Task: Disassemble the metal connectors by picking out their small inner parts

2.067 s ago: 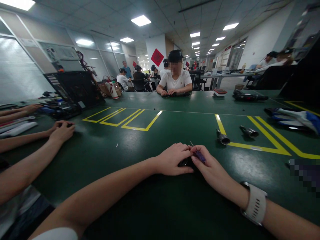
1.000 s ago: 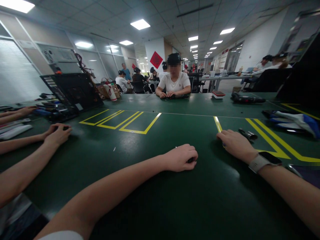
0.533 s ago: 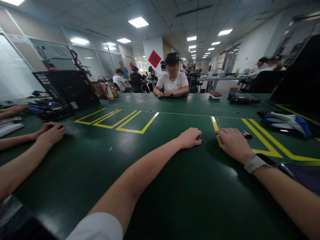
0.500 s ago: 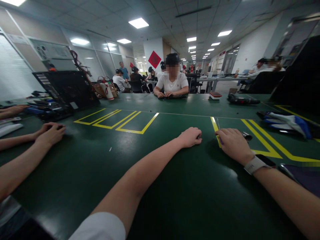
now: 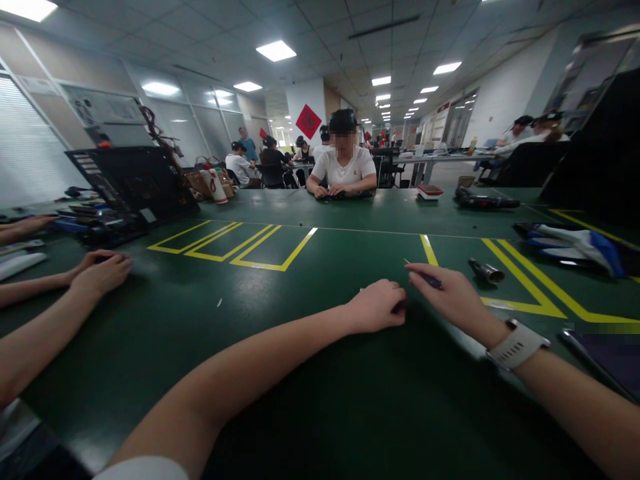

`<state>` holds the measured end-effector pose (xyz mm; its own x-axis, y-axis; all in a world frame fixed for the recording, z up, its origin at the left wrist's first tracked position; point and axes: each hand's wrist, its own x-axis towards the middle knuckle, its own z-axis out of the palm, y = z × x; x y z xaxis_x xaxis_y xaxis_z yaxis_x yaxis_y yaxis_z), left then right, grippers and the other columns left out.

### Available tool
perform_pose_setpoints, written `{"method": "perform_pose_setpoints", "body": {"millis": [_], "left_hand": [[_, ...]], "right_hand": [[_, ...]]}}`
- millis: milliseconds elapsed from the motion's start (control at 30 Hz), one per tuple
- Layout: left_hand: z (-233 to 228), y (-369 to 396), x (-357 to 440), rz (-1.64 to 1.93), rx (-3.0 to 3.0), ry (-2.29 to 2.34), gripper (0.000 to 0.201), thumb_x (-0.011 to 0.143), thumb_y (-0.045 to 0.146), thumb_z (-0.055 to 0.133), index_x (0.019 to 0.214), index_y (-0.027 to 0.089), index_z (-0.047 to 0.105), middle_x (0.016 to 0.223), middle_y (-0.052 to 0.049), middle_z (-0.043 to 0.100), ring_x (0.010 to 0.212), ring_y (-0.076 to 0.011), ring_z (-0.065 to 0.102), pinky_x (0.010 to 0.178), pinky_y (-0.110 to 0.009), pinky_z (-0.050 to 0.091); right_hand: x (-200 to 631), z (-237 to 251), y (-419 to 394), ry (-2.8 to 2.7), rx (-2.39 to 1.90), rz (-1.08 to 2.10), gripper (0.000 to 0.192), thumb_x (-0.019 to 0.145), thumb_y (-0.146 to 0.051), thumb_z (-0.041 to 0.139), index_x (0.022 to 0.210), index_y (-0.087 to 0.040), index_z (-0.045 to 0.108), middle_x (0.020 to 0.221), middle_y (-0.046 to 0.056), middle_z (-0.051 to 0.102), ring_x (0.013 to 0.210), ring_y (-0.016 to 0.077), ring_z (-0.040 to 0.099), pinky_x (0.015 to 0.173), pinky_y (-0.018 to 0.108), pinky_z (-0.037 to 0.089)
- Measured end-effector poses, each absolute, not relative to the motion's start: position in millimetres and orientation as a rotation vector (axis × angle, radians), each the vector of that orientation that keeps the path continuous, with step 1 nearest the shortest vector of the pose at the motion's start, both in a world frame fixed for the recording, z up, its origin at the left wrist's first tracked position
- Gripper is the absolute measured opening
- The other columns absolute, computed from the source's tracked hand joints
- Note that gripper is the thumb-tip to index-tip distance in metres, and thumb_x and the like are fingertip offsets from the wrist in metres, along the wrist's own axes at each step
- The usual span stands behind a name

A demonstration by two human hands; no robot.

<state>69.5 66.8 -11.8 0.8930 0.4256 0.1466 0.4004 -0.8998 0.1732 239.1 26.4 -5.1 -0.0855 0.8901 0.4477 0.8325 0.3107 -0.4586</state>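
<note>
My left hand (image 5: 377, 307) rests on the green table (image 5: 300, 373), its fingers curled over a small dark part that is mostly hidden. Just to its right, my right hand (image 5: 445, 295) wears a white watch and pinches a small purple-handled screwdriver (image 5: 425, 276). The screwdriver's thin tip points left and away from me. The two hands almost touch. A short metal cylinder (image 5: 485, 271) lies on the table beyond my right hand, between yellow tape lines (image 5: 520, 293).
A co-worker's hands (image 5: 103, 273) rest at the left, near a black open case (image 5: 135, 183). A person (image 5: 345, 167) sits across the table. A black tool (image 5: 485, 199), blue-white items (image 5: 575, 243) and a dark flat device (image 5: 605, 353) lie to the right.
Both hands have drawn back from the yellow line toward me and come close together. The right hand has lifted off the table, and the screwdriver now shows in its fingers.
</note>
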Motion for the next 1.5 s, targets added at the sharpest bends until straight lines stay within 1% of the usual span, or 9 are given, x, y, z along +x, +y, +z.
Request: {"method": "perform_pose_setpoints", "body": {"millis": [167,267,367,500,667,833,967,1133,1500], "left_hand": [[-8,21,42,0.211,2.894,0.407,0.007,0.079,0.021,0.054,0.076,0.015,0.054,0.078,-0.003,0.055,0.076,-0.0147,0.051,0.075,-0.028,0.041],[-7,5,31,0.195,2.889,0.325,0.008,0.079,0.023,0.056,0.078,0.016,0.055,0.081,-0.003,0.055,0.078,-0.0148,0.05,0.073,-0.027,0.041],[-6,0,26,0.202,2.89,0.285,0.008,0.079,0.024,0.056,0.079,0.016,0.055,0.08,-0.002,0.055,0.078,-0.0142,0.049,0.073,-0.026,0.041],[-7,1,27,0.232,2.896,0.259,0.007,0.079,0.023,0.056,0.078,0.016,0.055,0.077,-0.001,0.055,0.077,-0.0135,0.049,0.075,-0.026,0.041],[-6,1,27,0.221,2.917,0.274,0.011,0.08,0.029,0.056,0.08,0.017,0.055,0.079,-0.002,0.055,0.078,-0.0148,0.051,0.072,-0.027,0.041],[-3,-2,25,0.234,2.921,0.347,0.034,0.078,0.047,0.057,0.093,0.017,0.053,0.091,-0.005,0.057,0.081,-0.0167,0.052,0.072,-0.028,0.042],[1,-6,21,0.264,2.844,0.411,0.052,0.072,0.054,0.061,0.104,0.015,0.049,0.099,-0.007,0.058,0.087,-0.0188,0.053,0.079,-0.031,0.042],[17,-11,9,0.207,2.767,0.492,0.044,0.076,0.043,0.06,0.108,0.016,0.05,0.108,-0.009,0.058,0.097,-0.0209,0.053,0.086,-0.034,0.041],[37,-7,3,0.013,2.781,0.42,0.029,0.083,0.025,0.057,0.11,0.019,0.053,0.106,-0.008,0.062,0.105,-0.0224,0.051,0.091,-0.035,0.035]], "right_hand": [[220,5,1,-1.641,-1.413,0.623,0.035,0.082,-0.044,0.05,0.092,-0.015,0.068,0.079,0.008,0.071,0.07,0.019,0.064,0.063,0.032,0.051],[212,4,-19,-1.338,-1.311,1.052,0.03,0.072,-0.044,0.064,0.08,-0.015,0.069,0.073,0.006,0.067,0.068,0.0178,0.06,0.063,0.031,0.048],[208,-3,-35,-1.209,-1.286,1.247,0.026,0.071,-0.042,0.066,0.075,-0.016,0.068,0.069,0.003,0.064,0.066,0.0158,0.057,0.062,0.03,0.044],[205,-9,-45,-1.097,-1.256,1.275,0.024,0.071,-0.04,0.066,0.068,-0.017,0.065,0.062,0.001,0.061,0.061,0.014,0.053,0.06,0.028,0.04],[203,-9,-45,-1.028,-1.232,1.251,0.025,0.065,-0.041,0.07,0.069,-0.017,0.066,0.062,0.002,0.061,0.06,0.015,0.053,0.059,0.029,0.04],[203,-12,-43,-0.994,-1.222,1.251,0.023,0.067,-0.039,0.071,0.07,-0.017,0.066,0.063,0.001,0.061,0.061,0.014,0.053,0.06,0.028,0.041],[205,-14,-44,-0.931,-1.205,1.268,0.029,0.063,-0.035,0.075,0.085,-0.018,0.067,0.073,0.002,0.065,0.068,0.0158,0.057,0.065,0.03,0.044],[205,-12,-45,-0.901,-1.218,1.28,0.039,0.061,-0.042,0.075,0.09,-0.017,0.068,0.077,0.004,0.067,0.065,0.0157,0.057,0.064,0.031,0.045],[210,-6,-57,-0.892,-1.271,1.162,0.028,0.072,-0.049,0.065,0.07,-0.022,0.061,0.06,-0.001,0.055,0.058,0.0142,0.048,0.054,0.028,0.041]]}}
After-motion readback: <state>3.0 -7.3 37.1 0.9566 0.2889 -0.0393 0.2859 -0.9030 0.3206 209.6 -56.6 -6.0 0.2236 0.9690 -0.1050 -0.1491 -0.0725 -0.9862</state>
